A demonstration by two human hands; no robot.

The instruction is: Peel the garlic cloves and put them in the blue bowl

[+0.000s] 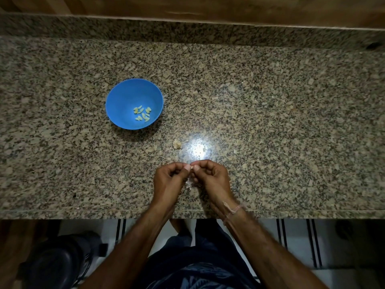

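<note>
A blue bowl (125,97) stands on the granite counter at centre left, with several peeled pale garlic cloves (142,114) in its bottom. Near the counter's front edge my left hand (169,180) and my right hand (210,176) meet, thumbs tip to tip, fingers curled around a small garlic clove (191,168) that is mostly hidden between them. Whitish garlic skin (189,183) shows below the thumbs. A small garlic remnant (177,144) lies on the counter beyond the hands.
The granite counter (270,122) runs the full width, with a raised granite back ledge (187,30) and wood above. A lamp glare (198,150) shines just beyond the hands. Below the front edge are my legs and a dark object (56,261) on the floor.
</note>
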